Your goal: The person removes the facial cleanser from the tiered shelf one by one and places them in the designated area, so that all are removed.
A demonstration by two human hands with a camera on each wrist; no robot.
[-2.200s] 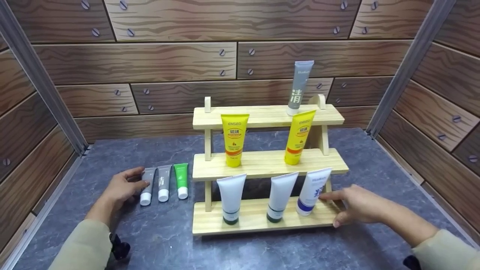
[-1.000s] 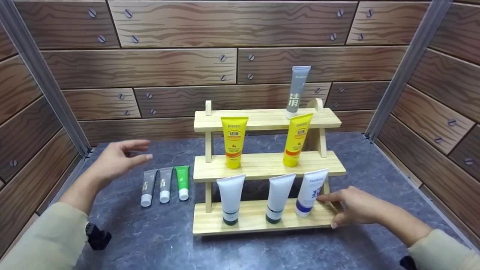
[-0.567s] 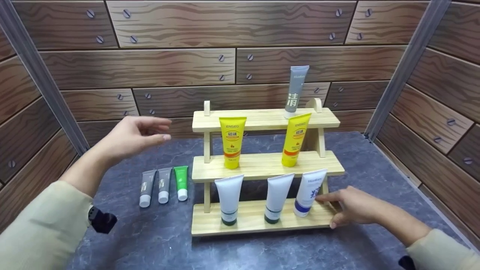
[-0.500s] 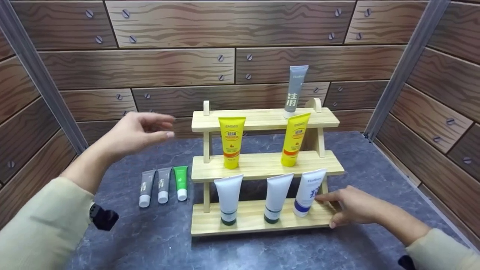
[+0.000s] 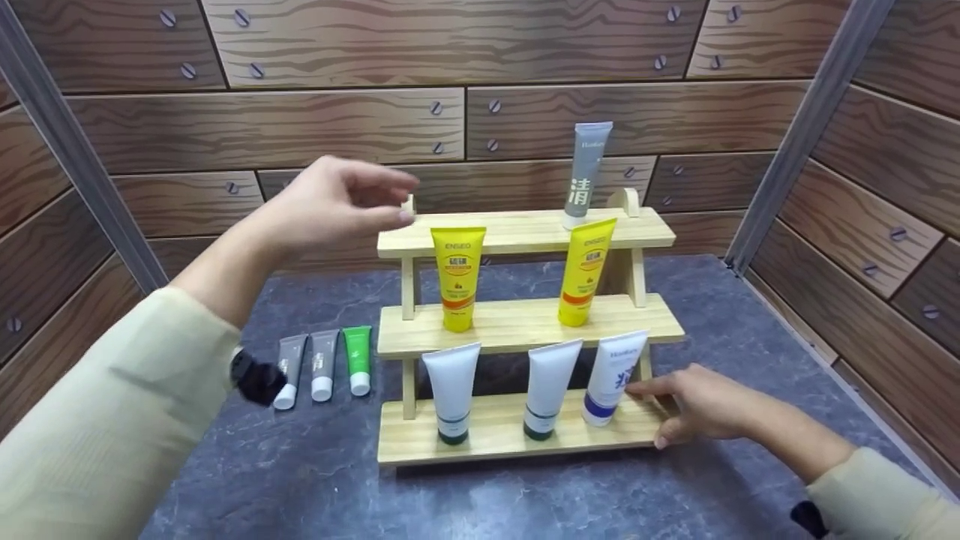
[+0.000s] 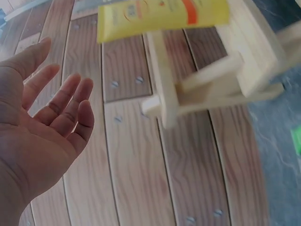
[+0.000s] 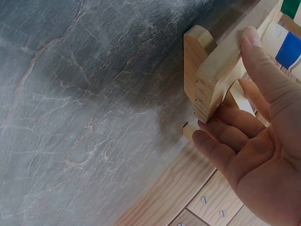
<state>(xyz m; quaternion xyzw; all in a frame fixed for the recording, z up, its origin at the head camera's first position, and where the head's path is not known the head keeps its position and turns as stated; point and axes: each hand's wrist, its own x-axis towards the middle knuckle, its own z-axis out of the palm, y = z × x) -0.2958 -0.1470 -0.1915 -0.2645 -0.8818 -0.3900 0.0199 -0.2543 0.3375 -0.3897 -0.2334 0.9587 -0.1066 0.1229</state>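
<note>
My left hand (image 5: 322, 206) is in the air beside the upper left end of a three-tier wooden display rack (image 5: 510, 322). Its fingers are loosely bent, and the left wrist view shows the palm holding nothing. With thumb and fingers, my right hand (image 5: 709, 405) grips the right end of the rack's bottom shelf (image 7: 225, 66). A grey squeeze tube (image 5: 589, 172) stands on the top tier. Two yellow tubes, left (image 5: 459, 277) and right (image 5: 587, 274), occupy the middle one. Below them stand two plain white tubes (image 5: 452, 386) and a white tube with a blue band (image 5: 616, 371).
Left of the rack, two grey tubes (image 5: 324, 364) and a green tube (image 5: 358, 360) lie side by side on the dark marbled tabletop (image 5: 315, 480). My left wrist camera overlaps the outermost grey one. Wood-patterned walls (image 5: 337, 127) enclose the back and sides.
My left hand has left the grey tube lying furthest left, risen, and moved right to the rack's top tier, carrying nothing. My right hand keeps its hold on the bottom shelf.
</note>
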